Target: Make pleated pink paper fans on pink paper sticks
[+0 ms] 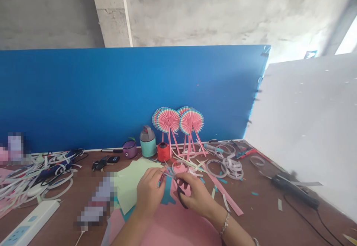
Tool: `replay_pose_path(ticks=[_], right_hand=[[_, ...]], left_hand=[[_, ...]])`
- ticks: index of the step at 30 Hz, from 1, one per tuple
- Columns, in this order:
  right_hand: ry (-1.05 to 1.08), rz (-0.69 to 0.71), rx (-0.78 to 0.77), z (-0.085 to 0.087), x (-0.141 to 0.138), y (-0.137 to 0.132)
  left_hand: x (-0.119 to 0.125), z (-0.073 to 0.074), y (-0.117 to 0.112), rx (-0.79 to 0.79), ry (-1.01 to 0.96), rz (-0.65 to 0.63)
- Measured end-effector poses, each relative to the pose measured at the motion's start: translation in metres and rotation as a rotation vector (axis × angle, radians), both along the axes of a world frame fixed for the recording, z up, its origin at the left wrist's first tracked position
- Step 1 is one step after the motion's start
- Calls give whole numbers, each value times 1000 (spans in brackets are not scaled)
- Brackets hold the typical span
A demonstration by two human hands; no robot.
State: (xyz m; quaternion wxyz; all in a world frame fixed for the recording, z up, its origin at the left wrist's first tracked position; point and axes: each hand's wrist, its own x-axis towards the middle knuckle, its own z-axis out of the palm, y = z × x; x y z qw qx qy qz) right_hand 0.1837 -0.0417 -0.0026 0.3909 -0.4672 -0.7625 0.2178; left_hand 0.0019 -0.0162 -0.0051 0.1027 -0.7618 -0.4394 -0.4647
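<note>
My right hand [198, 197] has its fingers through the dark handles of a pair of scissors [180, 194]. The blades point left, toward my left hand [149, 191]. Pinched in the left fingers is a small piece of folded paper [161, 181], pink and blue at its edge and mostly covered by the hand. The scissor tips are close to that paper; whether they touch it I cannot tell. Beneath both hands lie sheets of pink paper [178, 225], blue paper [168, 195] and pale green paper [129, 184].
Pleated paper fans on pink legs [192, 122] stand at the back, near a turquoise container [148, 145], a red jar [163, 152] and a purple pot [129, 149]. Paper strips [234, 168] coil at right. At left are tangled strips [41, 186] and a power strip [33, 222]. A glue gun [292, 190] lies far right.
</note>
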Motion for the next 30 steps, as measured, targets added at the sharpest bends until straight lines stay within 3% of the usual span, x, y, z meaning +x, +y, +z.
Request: replay_pose_path(ticks=[22, 30], right_hand=[[141, -7, -62, 3, -5, -1], [90, 28, -66, 3, -5, -2]], left_hand=[[0, -4, -1, 4, -12, 25], [1, -3, -1, -11, 23, 20]])
